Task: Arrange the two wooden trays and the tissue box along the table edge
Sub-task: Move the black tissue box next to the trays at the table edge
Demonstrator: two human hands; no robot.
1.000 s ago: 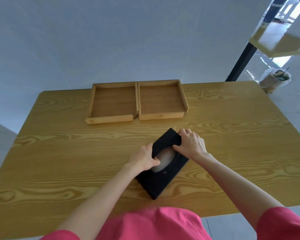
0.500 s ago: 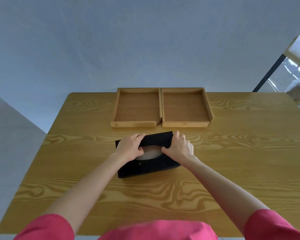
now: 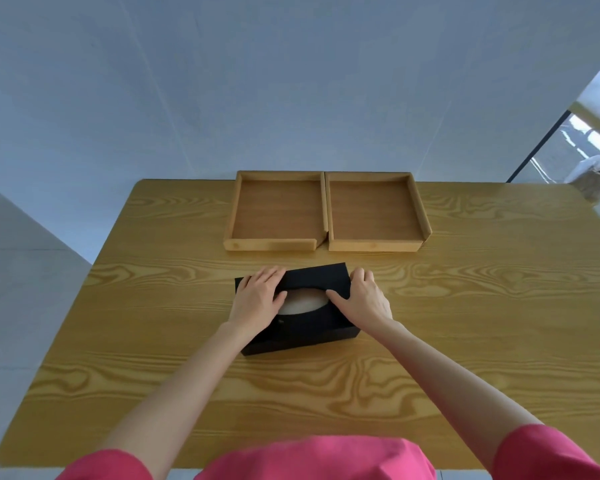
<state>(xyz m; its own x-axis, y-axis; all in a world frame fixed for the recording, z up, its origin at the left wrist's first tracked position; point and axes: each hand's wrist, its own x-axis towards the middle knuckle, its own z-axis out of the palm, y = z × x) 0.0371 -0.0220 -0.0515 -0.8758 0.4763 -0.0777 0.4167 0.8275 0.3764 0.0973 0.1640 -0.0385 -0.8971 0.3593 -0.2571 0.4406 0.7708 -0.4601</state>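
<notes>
At the bottom edge a pink top (image 3: 312,459) and two pink sleeves are cut off by the frame, so the body behind them is unseen. Both bare forearms run up from there over the table (image 3: 465,323), whose near edge is partly covered by the top and whose right side runs out of frame. Past them sits the box (image 3: 312,332), black, lying flat in the middle of the table and turned slightly off square, its left end a little nearer than its right. Its pale oval opening (image 3: 303,301) shows only between the hands, with both ends covered; whether tissue sticks out cannot be made out. The left hand (image 3: 258,299) lies over the box's left part, fingers together and curled over the top toward the far edge, thumb at the rim of the opening; its grip on the left end wall is hidden under the palm. The right hand (image 3: 362,301) clasps the right end, fingers wrapped over the far right corner and thumb stretched along the top to the opening. Both hands are closed on the box. Beyond it, apart from it, two trays stand side by side at the far edge, touching along their inner walls: the left tray (image 3: 278,211) and the right tray (image 3: 373,211). Behind them is a plain wall (image 3: 257,81).
</notes>
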